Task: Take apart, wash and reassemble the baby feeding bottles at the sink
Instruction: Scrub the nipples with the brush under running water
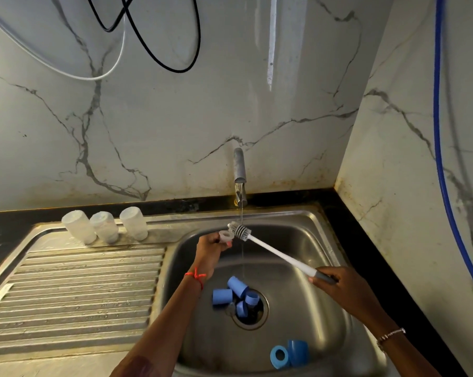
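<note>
My left hand (209, 253) pinches a clear teat (226, 235) above the sink (311, 227). My right hand (341, 288) grips the brush (273, 253), its bristles touching the teat under the tap's (240, 170) stream. Three bottles (104, 226) stand inverted on the drainboard (75, 281).

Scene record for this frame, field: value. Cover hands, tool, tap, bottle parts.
left grip: holds small white part
right grip: holds brush by its grey handle end
brush head: under the stream, beside the white part
tap: running
bottles: three, inverted, at drainboard back edge
blue parts: cluster at drain; two more at sink front
</note>
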